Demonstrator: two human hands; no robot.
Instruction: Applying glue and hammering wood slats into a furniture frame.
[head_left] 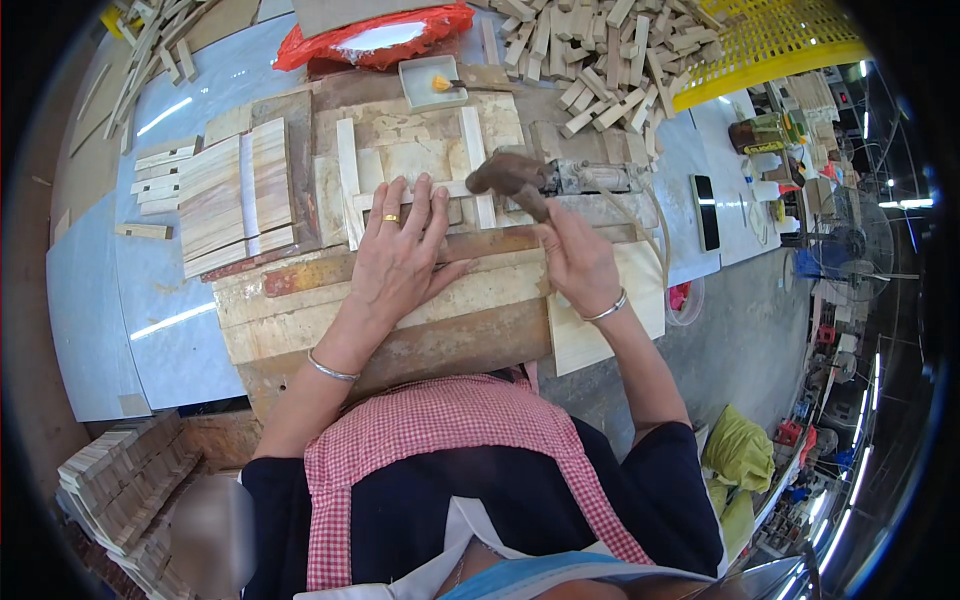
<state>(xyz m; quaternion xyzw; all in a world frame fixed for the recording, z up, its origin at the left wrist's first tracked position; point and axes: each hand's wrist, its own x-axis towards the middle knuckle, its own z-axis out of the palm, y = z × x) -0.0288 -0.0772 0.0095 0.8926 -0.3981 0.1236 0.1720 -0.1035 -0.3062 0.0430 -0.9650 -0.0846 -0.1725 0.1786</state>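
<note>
Pale wooden strips [347, 160], slim and straight, lie as a frame on the worn brown wooden board [420, 130] across our blue-white desk [90, 320]. We judge them light, stiff and apt to split, best held along the crosspiece [455, 188], where our left hand [396, 248] spreads flat. Our right hand [581, 262] wraps around the handle of the dark brown hammer [510, 174]; its head looks heavy, so we favour that handle.
</note>
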